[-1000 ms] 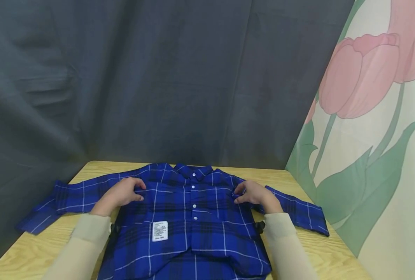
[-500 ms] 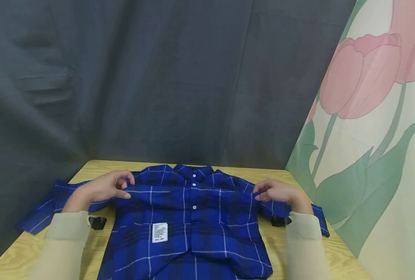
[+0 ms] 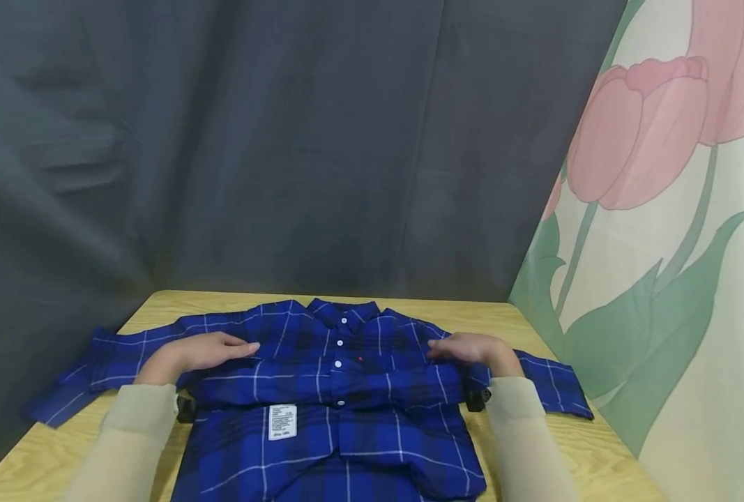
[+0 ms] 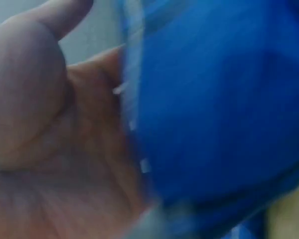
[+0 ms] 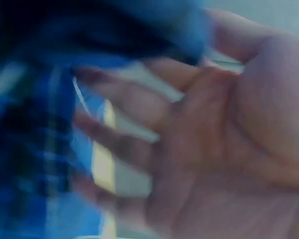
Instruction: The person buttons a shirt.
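A blue plaid button-up shirt (image 3: pixel 365 453) lies spread on the table, collar at the far side and sleeves out to both sides. Across its chest runs a raised fold of cloth (image 3: pixel 359 387), above a white printed label (image 3: pixel 282 422). My left hand (image 3: pixel 211 350) lies over the left end of this fold, fingers extended. At the opposite end is my right hand (image 3: pixel 472 348), its fingers also stretched toward the shirt's middle. Blurred blue cloth hides the left fingertips in the left wrist view. The right wrist view shows spread fingers (image 5: pixel 124 149) beside the cloth.
The light wooden table (image 3: pixel 186 301) carries the shirt. A dark grey curtain (image 3: pixel 309 153) hangs behind and to the left. On the right stands a panel with painted pink tulips (image 3: pixel 635 132). The left sleeve (image 3: pixel 58 401) reaches past the table's left edge.
Both hands first moved apart, drawing the chest cloth into a taut raised edge. Now they have come inward and lower, and the cloth has settled into a fold nearer the label.
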